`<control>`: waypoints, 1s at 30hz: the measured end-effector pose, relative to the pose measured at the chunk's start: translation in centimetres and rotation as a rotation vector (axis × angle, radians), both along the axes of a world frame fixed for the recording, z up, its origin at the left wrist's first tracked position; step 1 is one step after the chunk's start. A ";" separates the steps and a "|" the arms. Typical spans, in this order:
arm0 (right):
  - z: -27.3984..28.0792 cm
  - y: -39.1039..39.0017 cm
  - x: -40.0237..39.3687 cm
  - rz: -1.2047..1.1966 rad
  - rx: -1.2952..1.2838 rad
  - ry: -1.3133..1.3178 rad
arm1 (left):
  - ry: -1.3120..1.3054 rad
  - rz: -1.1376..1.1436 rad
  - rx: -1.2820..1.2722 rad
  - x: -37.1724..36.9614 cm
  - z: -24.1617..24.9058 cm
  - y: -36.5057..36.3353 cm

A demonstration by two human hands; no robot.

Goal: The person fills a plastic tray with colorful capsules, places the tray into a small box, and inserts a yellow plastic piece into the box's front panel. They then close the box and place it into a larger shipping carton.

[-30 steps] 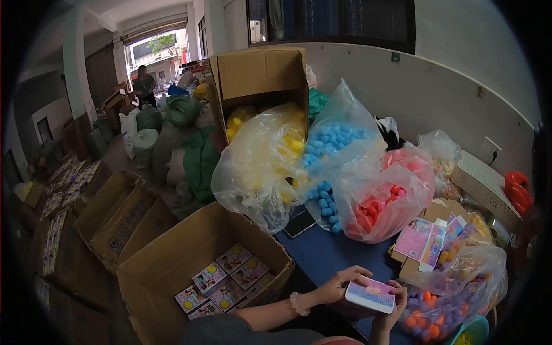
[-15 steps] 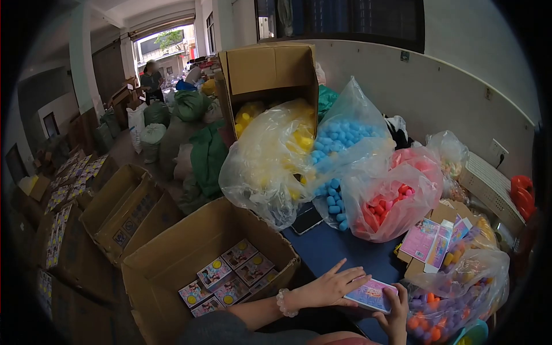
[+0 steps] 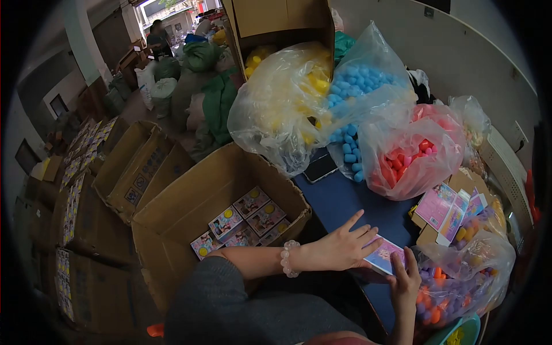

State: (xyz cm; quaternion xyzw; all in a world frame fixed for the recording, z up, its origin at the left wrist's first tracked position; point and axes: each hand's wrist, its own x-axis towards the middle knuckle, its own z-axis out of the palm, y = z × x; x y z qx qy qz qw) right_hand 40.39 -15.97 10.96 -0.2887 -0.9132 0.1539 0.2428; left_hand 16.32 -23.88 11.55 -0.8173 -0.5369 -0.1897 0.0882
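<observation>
A small pink and purple printed cardboard box [image 3: 386, 253] is held over the blue tabletop in front of me. My right hand [image 3: 406, 280] grips its right end, thumb on the near side. My left hand [image 3: 333, 248], with a beaded bracelet at the wrist, has its fingers stretched out and apart. Its fingertips touch the left edge of the box, and its thumb is hidden. To the left, a large open carton [image 3: 178, 221] contains several small printed boxes [image 3: 251, 202]. My left forearm crosses the carton's near side.
Clear bags of yellow [image 3: 282, 103], blue [image 3: 359, 86] and red plastic pieces [image 3: 402, 161] stand behind. A phone [image 3: 320, 168] lies on the blue tabletop [image 3: 339, 201]. Flattened boxes [image 3: 440, 207] and a bag of orange and purple pieces [image 3: 460, 282] are right. Farther cartons [image 3: 135, 172] stand left; a person [image 3: 159, 40] is beyond.
The view has tilted downward, so the surroundings sit higher in the picture. Both hands stay at the small box, the left fingers still at its left edge.
</observation>
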 end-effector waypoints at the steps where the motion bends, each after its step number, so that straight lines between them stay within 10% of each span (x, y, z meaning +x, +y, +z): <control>1: 0.4 0.1 0.0 0.001 -0.006 0.000 | 0.015 -0.023 0.001 0.0 0.3 0.0; 24: -0.7 -0.8 -0.5 0.036 -0.041 0.124 | -0.117 -0.104 -0.168 -3.4 -0.5 -0.2; 30: -0.8 -1.0 -0.6 0.009 -0.071 0.167 | -0.355 0.715 0.366 -28.9 10.1 0.4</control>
